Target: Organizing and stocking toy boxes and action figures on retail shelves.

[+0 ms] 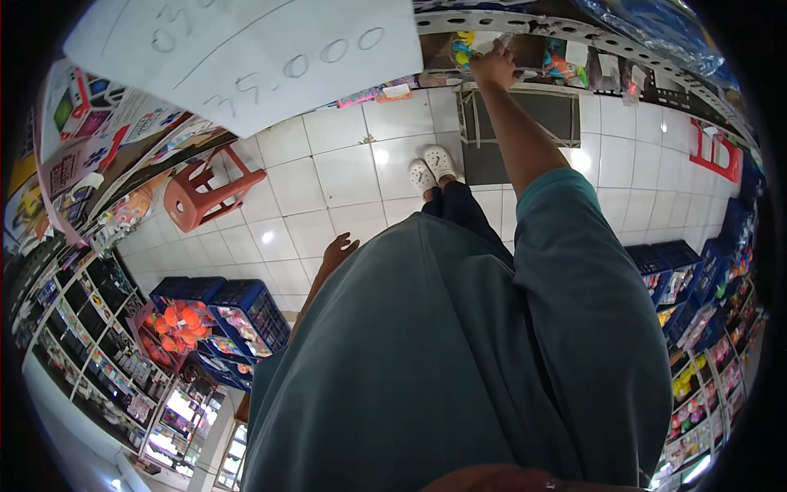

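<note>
My right hand reaches into a metal shelf ahead of me, its fingers bent at some clear plastic wrapping. Just left of it are yellow and blue toys in clear packaging. Whether the fingers grip the wrapping is unclear. My left hand hangs low beside my body, fingers slightly apart and with nothing in it. Bagged colourful toys lie on the shelf to the right of my right hand. A white paper sheet with handwriting covers part of the shelf at the upper left.
The shelf's perforated metal edge runs above my right hand. A dark box stands on the tiled floor below it. A reddish plastic stool is at left, a red one at right. Blue crates stand behind on the left.
</note>
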`<state>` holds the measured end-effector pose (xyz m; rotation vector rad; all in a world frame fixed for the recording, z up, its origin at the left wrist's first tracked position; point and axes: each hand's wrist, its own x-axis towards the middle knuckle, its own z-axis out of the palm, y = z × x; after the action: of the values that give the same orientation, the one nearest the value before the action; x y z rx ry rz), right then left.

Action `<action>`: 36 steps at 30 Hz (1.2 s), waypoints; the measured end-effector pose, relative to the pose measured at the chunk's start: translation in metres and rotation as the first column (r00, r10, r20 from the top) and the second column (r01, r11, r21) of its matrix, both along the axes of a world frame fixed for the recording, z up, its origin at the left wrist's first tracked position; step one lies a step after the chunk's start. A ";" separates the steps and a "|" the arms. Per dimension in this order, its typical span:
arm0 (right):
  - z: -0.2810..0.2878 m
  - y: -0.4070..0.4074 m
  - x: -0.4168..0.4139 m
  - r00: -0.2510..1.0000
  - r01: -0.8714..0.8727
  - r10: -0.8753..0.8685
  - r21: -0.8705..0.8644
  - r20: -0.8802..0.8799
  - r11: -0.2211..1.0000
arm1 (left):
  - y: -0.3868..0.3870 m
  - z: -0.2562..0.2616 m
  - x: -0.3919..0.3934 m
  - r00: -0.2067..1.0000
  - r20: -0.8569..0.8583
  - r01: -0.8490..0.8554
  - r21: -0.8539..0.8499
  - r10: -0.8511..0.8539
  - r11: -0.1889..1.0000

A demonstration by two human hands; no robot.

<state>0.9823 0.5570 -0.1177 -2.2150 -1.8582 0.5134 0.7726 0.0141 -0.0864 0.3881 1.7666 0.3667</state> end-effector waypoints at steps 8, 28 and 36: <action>0.027 0.024 -0.006 0.982 0.189 -0.189 -0.038 -0.002 0.981 | 0.022 -0.001 0.001 1.000 -0.001 -0.008 -0.038 0.008 0.999; -0.004 0.004 -0.016 0.952 -0.296 0.295 -0.003 0.078 0.955 | -0.014 -0.087 -0.026 0.883 0.380 -0.283 -0.036 0.275 0.958; -0.005 0.018 -0.024 0.949 -0.313 0.303 -0.135 -0.088 0.940 | 0.008 -0.075 -0.037 0.928 0.272 -0.218 -0.152 0.253 0.964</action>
<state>0.9585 0.5746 -0.1223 -1.9681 -2.2105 0.7916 0.7355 0.0216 -0.1613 0.0300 1.5389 0.4619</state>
